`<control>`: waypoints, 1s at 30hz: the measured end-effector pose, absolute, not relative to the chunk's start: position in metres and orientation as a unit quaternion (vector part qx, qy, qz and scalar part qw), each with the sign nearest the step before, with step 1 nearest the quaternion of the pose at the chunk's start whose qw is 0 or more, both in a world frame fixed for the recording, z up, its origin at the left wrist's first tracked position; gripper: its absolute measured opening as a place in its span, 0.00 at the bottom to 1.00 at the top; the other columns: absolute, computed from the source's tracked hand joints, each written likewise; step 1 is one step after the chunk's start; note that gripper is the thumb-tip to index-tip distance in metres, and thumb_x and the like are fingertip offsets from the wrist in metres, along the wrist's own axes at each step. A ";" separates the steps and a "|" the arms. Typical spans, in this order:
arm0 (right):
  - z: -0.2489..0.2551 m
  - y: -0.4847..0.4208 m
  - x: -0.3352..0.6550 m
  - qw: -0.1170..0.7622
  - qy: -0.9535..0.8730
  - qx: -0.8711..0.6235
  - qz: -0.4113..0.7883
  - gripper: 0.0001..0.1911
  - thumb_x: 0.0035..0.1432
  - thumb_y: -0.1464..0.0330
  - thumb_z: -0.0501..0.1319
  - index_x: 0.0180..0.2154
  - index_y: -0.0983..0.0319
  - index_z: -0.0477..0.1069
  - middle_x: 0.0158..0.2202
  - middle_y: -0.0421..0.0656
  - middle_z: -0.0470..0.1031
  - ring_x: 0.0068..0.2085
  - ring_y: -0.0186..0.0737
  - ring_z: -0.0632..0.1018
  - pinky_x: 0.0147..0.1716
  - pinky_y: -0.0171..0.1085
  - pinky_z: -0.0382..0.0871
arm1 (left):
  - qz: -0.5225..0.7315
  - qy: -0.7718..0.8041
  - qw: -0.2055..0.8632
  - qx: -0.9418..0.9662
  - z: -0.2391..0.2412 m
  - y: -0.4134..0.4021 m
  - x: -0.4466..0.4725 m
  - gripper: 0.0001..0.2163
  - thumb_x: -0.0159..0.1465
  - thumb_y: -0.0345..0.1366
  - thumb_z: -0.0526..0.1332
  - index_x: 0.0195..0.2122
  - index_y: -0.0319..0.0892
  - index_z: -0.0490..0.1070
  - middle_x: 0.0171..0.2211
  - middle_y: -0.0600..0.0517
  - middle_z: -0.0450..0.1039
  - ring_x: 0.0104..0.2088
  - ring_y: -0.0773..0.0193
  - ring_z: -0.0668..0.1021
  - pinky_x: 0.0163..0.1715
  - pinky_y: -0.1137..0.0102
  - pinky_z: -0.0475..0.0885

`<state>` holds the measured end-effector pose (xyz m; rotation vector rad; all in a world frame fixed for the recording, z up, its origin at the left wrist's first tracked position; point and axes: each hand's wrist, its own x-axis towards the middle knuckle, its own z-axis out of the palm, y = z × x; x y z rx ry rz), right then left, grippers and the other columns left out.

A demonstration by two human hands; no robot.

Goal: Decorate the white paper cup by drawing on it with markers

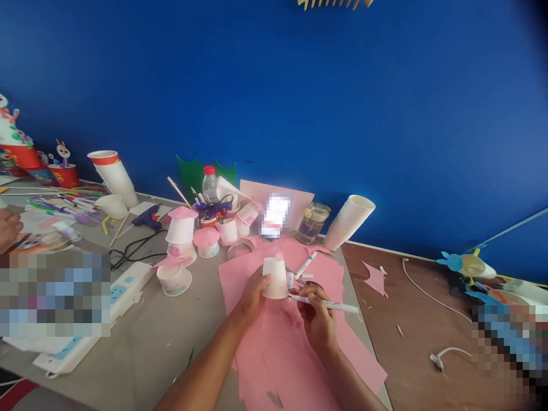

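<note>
Paper cup (274, 278), white, one. Inverted, narrow base up, wide rim down; located in front of the person, over the pink paper (295, 359) spread on the counter (192, 342). Faint pinkish marks on the wall near the rim. Whether the rim rests on the paper or hangs clear of it: cannot tell.

Handling, as judged: very light, thin-walled, stiffer at the rim and base than midway; likely to dent under a hard pinch and to tip if pushed from the side. Smooth surface, possibly a little slippery. Best hold: a loose wrap low on the wall near the rim, or a light steadying touch on the base.

Left hand (252, 297): curled part-closed on the cup's left side, thumb on the wall; far fingers hidden.

Marker (345, 307), slim, white-barrelled, one. As judged: light, rigid, hard to damage; best held close to the tip.

Right hand (320, 322): fingers drawn together round the marker in a writing hold, tip at the cup's lower right edge; contact uncertain.
</note>
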<state>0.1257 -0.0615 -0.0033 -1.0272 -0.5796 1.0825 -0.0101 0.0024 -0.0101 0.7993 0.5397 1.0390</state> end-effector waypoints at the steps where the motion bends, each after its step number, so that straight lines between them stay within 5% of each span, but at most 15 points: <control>1: -0.004 -0.061 0.126 0.696 -0.260 -0.460 0.486 0.12 0.43 0.60 0.68 0.20 0.61 0.71 0.22 0.38 0.68 0.21 0.29 0.65 0.19 0.29 0.56 | 0.477 0.247 0.760 0.367 -0.010 0.003 -0.010 0.16 0.60 0.40 0.61 0.47 0.37 0.73 0.39 0.45 0.76 0.38 0.56 0.77 0.36 0.66 0.71; 9: -0.017 -0.060 0.125 0.715 -0.317 -0.465 0.415 0.13 0.53 0.56 0.63 0.29 0.60 0.72 0.22 0.37 0.67 0.23 0.32 0.66 0.23 0.33 0.62 | 0.472 0.235 0.766 0.369 -0.012 0.003 -0.009 0.16 0.61 0.41 0.61 0.46 0.36 0.74 0.40 0.44 0.76 0.38 0.56 0.77 0.35 0.67 0.70; 16: -0.027 -0.062 0.123 0.704 -0.404 -0.530 0.246 0.15 0.63 0.57 0.56 0.46 0.59 0.68 0.37 0.43 0.71 0.34 0.38 0.73 0.36 0.42 0.71 | 0.486 0.252 0.760 0.349 -0.012 0.003 -0.009 0.16 0.60 0.42 0.63 0.44 0.37 0.74 0.38 0.45 0.77 0.39 0.57 0.76 0.37 0.67 0.68; 22: -0.034 -0.062 0.121 0.668 -0.562 -0.472 0.125 0.17 0.70 0.64 0.47 0.57 0.57 0.62 0.25 0.34 0.67 0.25 0.34 0.70 0.41 0.46 0.72 | 0.482 0.258 0.756 0.360 -0.008 0.000 -0.009 0.15 0.62 0.42 0.61 0.44 0.38 0.75 0.36 0.48 0.77 0.38 0.59 0.76 0.38 0.68 0.68; 26: -0.034 -0.063 0.122 0.629 -0.628 -0.458 0.000 0.16 0.67 0.70 0.51 0.55 0.57 0.64 0.39 0.44 0.76 0.41 0.43 0.78 0.46 0.50 0.73 | 0.482 0.263 0.753 0.363 -0.007 -0.002 -0.009 0.14 0.62 0.43 0.61 0.44 0.39 0.75 0.36 0.49 0.76 0.39 0.60 0.76 0.39 0.69 0.68; 30: -0.032 -0.063 0.120 0.609 -0.660 -0.437 -0.057 0.26 0.63 0.78 0.54 0.61 0.58 0.59 0.51 0.48 0.74 0.53 0.48 0.76 0.52 0.53 0.71 | 0.489 0.269 0.750 0.356 -0.004 -0.004 -0.009 0.15 0.61 0.43 0.63 0.44 0.39 0.75 0.36 0.48 0.77 0.40 0.59 0.77 0.40 0.68 0.69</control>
